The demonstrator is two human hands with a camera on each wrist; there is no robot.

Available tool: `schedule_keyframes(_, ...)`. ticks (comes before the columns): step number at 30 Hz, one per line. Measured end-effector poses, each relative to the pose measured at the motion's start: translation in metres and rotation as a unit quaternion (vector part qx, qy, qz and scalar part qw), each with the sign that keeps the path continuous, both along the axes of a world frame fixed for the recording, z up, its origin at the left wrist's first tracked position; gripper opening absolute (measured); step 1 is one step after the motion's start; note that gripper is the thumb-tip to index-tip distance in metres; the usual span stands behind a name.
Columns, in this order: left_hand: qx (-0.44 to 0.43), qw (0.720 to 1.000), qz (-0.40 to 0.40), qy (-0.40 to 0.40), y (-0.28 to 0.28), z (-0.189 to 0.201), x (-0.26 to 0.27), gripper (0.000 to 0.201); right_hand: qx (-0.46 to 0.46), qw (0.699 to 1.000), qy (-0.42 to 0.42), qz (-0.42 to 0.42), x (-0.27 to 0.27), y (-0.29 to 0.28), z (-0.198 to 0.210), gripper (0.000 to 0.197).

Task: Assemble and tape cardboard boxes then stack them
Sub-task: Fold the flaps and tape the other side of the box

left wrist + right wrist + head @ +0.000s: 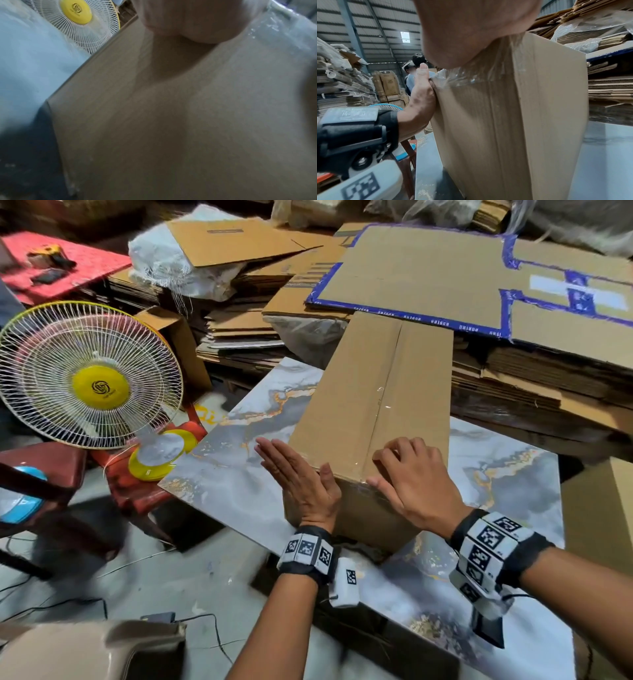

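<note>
A long closed cardboard box [376, 392] lies on the marble-patterned table [239, 474], with clear tape [382, 402] running along its top seam and folded over the near end. My left hand [294, 474] presses flat against the left side at the near corner, fingers straight. My right hand [407, 474] rests on top of the near end beside the seam, fingers bent, thumb along the near edge. The left wrist view is filled by blurred box [171, 121] cardboard. In the right wrist view the box [496, 121] end shows crinkled tape [453, 77], with the left hand [421, 92] against its side.
A yellow-centred fan [92, 374] stands left of the table on a red stool [137, 487]. Stacks of flat cardboard [445, 278] rise behind and to the right of the box. Another box [599, 508] sits at the right edge. People [412, 75] stand far behind.
</note>
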State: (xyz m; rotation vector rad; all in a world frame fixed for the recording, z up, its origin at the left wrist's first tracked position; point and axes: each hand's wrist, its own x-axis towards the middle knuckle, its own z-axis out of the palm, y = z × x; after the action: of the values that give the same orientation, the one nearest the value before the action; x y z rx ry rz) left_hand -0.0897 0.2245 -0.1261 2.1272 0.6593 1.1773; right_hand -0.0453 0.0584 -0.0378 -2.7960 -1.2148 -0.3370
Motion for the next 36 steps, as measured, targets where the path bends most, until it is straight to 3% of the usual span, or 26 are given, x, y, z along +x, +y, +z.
schedule_keyframes(8,0.096,0.992,-0.051,0.068,-0.022,-0.047,-0.024,0.081,-0.068,0.995,-0.068,0.007,0.002,0.005,-0.005,0.067)
schedule_keyframes(13,0.109,0.986,-0.082,0.097,-0.020,-0.049,-0.040,0.077,-0.077,0.994,-0.074,0.013,0.005,0.003,-0.007,0.069)
schedule_keyframes(17,0.073,0.993,-0.091,0.018,-0.020,-0.043,-0.057,0.062,-0.065,0.995,-0.069,0.018,0.002,0.001,-0.008,0.071)
schedule_keyframes(19,0.055,0.994,-0.086,-0.045,-0.006,-0.018,-0.050,0.053,-0.059,0.996,-0.072,0.014,0.003,0.003,-0.008,0.070)
schedule_keyframes(21,0.094,0.986,-0.121,-0.070,0.017,0.016,-0.035,0.048,-0.064,0.995,-0.075,0.008,0.004,0.004,-0.010,0.069)
schedule_keyframes(23,0.158,0.966,-0.202,-0.034,0.040,0.045,-0.018,0.044,-0.068,0.995,-0.075,0.008,0.004,0.004,-0.012,0.067)
schedule_keyframes(25,0.228,0.925,-0.299,0.047,0.061,0.063,-0.003,0.043,-0.079,0.995,-0.062,0.009,0.005,0.002,-0.011,0.066)
schedule_keyframes(29,0.368,0.800,-0.425,0.210,0.087,0.075,0.011,0.062,-0.054,0.997,-0.045,0.022,0.004,-0.004,-0.005,0.061)
schedule_keyframes(31,0.424,0.747,-0.448,0.246,0.090,0.075,0.015,0.078,-0.051,0.997,-0.049,0.023,0.004,-0.004,-0.006,0.057)
schedule_keyframes(33,0.452,0.730,-0.446,0.254,0.089,0.072,0.017,0.088,-0.060,0.996,-0.056,0.020,0.005,-0.003,-0.010,0.056)
schedule_keyframes(36,0.467,0.738,-0.422,0.243,0.087,0.066,0.017,0.094,-0.070,0.995,-0.076,0.013,0.007,-0.001,-0.015,0.060)
